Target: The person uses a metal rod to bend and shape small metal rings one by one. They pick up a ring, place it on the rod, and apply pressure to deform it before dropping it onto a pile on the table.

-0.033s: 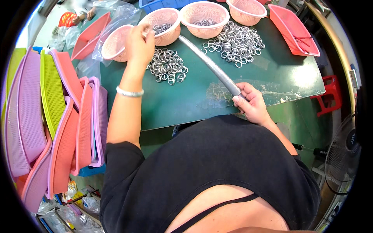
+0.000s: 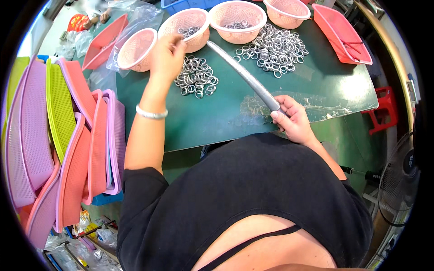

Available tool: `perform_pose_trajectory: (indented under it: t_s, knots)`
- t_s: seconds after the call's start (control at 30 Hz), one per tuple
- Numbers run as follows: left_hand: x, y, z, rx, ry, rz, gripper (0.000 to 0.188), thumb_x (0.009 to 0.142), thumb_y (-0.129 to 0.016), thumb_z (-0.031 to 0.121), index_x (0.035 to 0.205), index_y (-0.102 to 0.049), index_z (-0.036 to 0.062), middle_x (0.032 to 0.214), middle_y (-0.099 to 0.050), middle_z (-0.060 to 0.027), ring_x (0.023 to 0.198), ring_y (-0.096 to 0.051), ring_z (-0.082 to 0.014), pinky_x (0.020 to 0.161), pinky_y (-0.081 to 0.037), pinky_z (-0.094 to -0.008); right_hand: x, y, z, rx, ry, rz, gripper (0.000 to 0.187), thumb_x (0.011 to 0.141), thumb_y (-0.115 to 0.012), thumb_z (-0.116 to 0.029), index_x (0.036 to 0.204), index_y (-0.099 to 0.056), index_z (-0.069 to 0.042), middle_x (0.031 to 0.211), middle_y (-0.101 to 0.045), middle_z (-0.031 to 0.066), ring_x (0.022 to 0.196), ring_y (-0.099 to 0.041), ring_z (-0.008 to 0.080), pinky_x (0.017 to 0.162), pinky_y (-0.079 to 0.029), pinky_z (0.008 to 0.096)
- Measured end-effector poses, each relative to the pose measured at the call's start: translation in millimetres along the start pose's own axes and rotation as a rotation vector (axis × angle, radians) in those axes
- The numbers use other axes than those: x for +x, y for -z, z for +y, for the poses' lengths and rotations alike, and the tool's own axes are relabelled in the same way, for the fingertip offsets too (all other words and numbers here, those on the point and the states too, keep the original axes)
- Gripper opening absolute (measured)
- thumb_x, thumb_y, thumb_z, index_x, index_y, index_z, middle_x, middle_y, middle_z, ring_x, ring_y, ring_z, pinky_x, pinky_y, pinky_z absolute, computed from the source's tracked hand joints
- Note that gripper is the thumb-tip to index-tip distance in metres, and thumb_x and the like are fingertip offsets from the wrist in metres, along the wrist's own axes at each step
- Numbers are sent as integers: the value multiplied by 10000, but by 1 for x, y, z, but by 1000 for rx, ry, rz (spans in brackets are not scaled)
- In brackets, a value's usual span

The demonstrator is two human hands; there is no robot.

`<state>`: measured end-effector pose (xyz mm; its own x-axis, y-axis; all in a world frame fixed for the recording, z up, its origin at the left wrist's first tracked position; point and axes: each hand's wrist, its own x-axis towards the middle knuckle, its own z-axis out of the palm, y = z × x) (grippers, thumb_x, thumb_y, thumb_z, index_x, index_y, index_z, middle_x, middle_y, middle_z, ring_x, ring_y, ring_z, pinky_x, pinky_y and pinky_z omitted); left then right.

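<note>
My right hand [image 2: 291,118] is closed round the thick end of a ring mandrel [image 2: 246,77], a long tapered grey metal rod whose thin tip points up and left over the table. My left hand [image 2: 166,54], with a pale bangle on the wrist, is raised in front of a pink basket [image 2: 195,41] with some rings in it. Its fingers are curled in toward the thumb; whatever they hold is too small to make out. Beside this hand lies a small pile of silvery rings [image 2: 196,77]. A larger ring pile [image 2: 280,49] is spread right of the mandrel.
More pink baskets [image 2: 238,20] line the back of the green table [image 2: 212,124]. Pink trays [image 2: 332,29] stand at both ends. Stacked coloured plastic baskets [image 2: 72,144] crowd the left side. A red stool [image 2: 384,110] and a fan [image 2: 398,180] are at the right.
My left hand has shifted slightly right and nearer to me, its fingers curling more. The right hand and the mandrel stay in place.
</note>
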<state>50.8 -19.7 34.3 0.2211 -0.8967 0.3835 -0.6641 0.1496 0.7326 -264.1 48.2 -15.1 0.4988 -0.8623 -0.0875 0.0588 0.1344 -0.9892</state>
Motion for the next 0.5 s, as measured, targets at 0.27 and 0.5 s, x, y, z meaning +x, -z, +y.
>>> perform_pose_trajectory:
  t_s: [0.27,0.5]
  knots:
    - [-52,-28,-9,279,-321,-347,212,652,-696,43,853,-639,10,880,-560,-100,831,-530,-268,739,-433,-344,4,-2,1,-37,7,-12,268,843,-564,-51,1080,-477,37,870,-546,2,780,-495,43,684,-409,195]
    - [-51,-32,-17,89,-286,-196,109,720,-642,5,804,-574,2,771,-584,-62,725,-555,-192,663,-441,-301,3,1,2,-51,-9,-34,280,840,-570,-46,1091,-476,33,885,-554,6,799,-496,44,696,-411,201]
